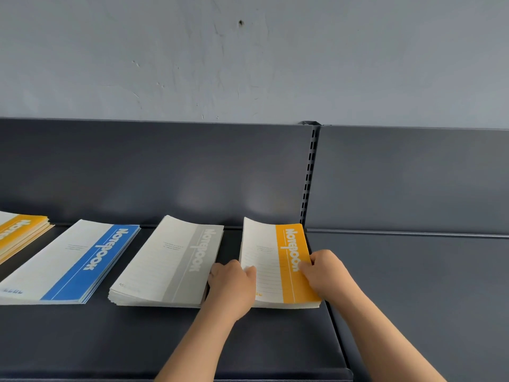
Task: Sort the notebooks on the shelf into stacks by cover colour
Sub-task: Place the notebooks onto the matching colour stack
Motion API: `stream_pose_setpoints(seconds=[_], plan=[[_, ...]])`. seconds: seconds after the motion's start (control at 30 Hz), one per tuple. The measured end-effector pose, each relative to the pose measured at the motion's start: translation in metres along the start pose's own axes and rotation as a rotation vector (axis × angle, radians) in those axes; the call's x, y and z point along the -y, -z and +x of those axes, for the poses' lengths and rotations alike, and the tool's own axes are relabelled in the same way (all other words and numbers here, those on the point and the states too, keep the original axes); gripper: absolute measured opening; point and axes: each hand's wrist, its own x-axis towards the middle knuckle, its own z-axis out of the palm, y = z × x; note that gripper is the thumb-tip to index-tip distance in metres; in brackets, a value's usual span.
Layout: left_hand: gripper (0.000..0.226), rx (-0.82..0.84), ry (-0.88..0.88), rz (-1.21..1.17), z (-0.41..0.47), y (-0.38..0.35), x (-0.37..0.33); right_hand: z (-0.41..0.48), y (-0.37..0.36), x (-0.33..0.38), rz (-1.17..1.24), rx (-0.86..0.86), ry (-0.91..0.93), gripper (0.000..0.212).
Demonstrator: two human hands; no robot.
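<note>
Four piles: thin paper notebooks lying side by side, apart from one another, on the dark grey metal shelf (pixel 137 340).
Rightmost pile: white-and-yellow notebook stack (pixel 271 260), ruled white cover, yellow band along the right side, "Notebook" in white lettering, far end curled upward, near the shelf's right end.
Left hand (pixel 232 285): gripping that pile's left edge, thumb on the cover, fingers curled.
Right hand (pixel 326 271): pinching the right edge over the yellow band, fingers curled.
Neighbours, going left: grey-banded white notebook stack (pixel 170 266); blue-banded white notebook stack (pixel 71 263); second yellow-banded stack (pixel 19 232), cut by the frame edge.
</note>
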Motion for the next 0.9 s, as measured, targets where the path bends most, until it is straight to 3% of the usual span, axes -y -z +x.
stream_pose_setpoints(seconds=[0.3,0.77,0.9], plan=[[0.035,-0.052,-0.057,0.036,0.002,-0.004,0.005,-0.001,0.002,0.001,-0.197,-0.139,0.072,0.018],[0.047,-0.085,-0.054,-0.041,-0.003,-0.001,0.004,-0.014,-0.006,-0.008,-0.147,-0.183,0.122,0.03],[0.05,-0.135,-0.084,-0.046,-0.008,0.013,0.002,-0.025,0.0,-0.001,-0.21,-0.274,0.182,0.026]])
